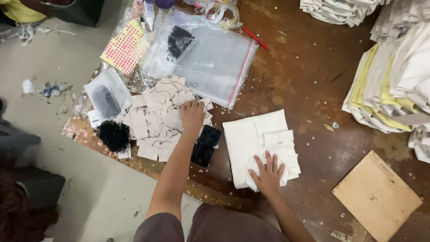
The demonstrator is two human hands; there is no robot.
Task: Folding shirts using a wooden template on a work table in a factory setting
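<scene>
My left hand (192,114) reaches into a spread of several pale paper tags with thin black strings (154,118), fingers curled down on one; whether it grips a tag I cannot tell. My right hand (268,169) lies flat, fingers apart, on the near corner of a folded white garment (251,139) on the brown table (309,80). A black phone (206,145) rests between the two hands, just right of my left forearm.
A black string bundle (114,135) sits near the table's left edge. Clear zip bags (215,60), a pink dotted sticker sheet (125,45) and tape rolls (220,10) lie farther back. Stacks of folded white and yellow cloth (389,76) fill the right. A wooden board (377,195) lies near right.
</scene>
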